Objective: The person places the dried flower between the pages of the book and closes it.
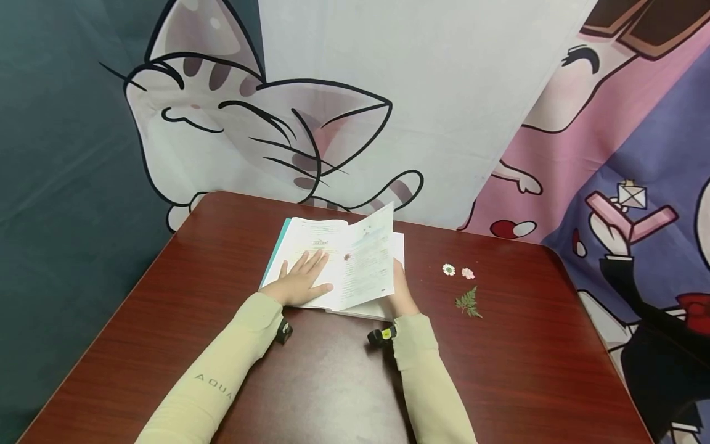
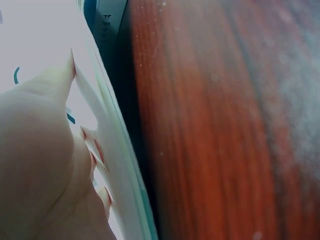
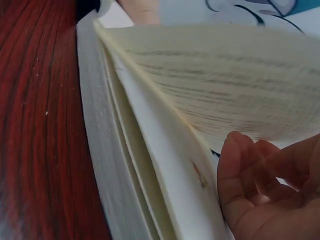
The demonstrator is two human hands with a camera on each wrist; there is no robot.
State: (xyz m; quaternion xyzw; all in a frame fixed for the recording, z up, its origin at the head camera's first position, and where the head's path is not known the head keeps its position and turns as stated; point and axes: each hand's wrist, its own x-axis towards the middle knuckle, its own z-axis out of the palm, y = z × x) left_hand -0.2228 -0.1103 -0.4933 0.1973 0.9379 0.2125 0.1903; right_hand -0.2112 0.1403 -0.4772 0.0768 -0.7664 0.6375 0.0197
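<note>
An open book (image 1: 333,246) with a teal cover edge lies on the table. My left hand (image 1: 299,282) rests with spread fingers on its left page. Behind a raised page (image 1: 373,259) at the right is my right hand (image 1: 400,293), partly hidden. In the right wrist view, the bent, loose fingers (image 3: 232,160) are beside the underside of that page (image 3: 225,80); contact is hard to judge. A small dark red flower (image 1: 347,257) shows near the book's middle. A thin brownish thing (image 3: 200,175) lies on the page below, its kind unclear.
Right of the book on the brown table (image 1: 527,357) lie a white flower (image 1: 448,269), a pink flower (image 1: 468,273) and a green fern-like leaf (image 1: 469,302). A cartoon-printed cloth (image 1: 444,74) hangs behind the table's far edge.
</note>
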